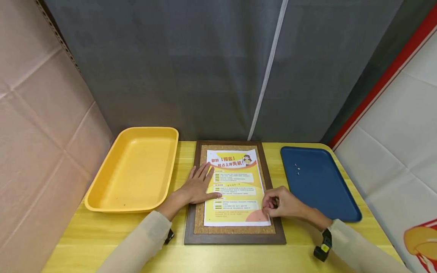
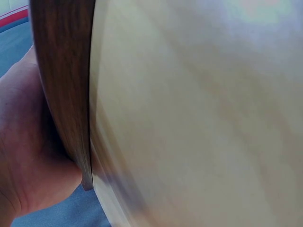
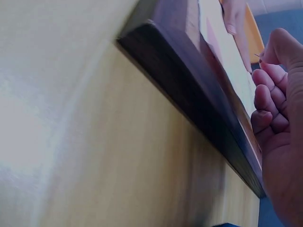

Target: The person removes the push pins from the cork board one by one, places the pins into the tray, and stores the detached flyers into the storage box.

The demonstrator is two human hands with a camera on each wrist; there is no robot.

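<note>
A yellow and white printed poster [image 1: 235, 179] lies on a cork board [image 1: 235, 230] with a dark brown wooden frame. My left hand [image 1: 198, 188] rests flat, fingers spread, across the board's left frame and the poster's left part. Over the poster's lower right edge, my right hand [image 1: 286, 203] pinches a small pin between thumb and index finger. In the right wrist view the thin pin [image 3: 257, 55] pokes out of the fingertips, its head mostly hidden. Tiny dark dots show near poster corners; I cannot tell whether they are pins.
To the left stands a deep yellow tray [image 1: 136, 206]. On the right is a shallow blue tray [image 1: 327, 197] with several small pins [image 1: 298, 173] in it. A grey curtain [image 1: 218, 76] hangs behind the yellow wooden table [image 1: 235, 258].
</note>
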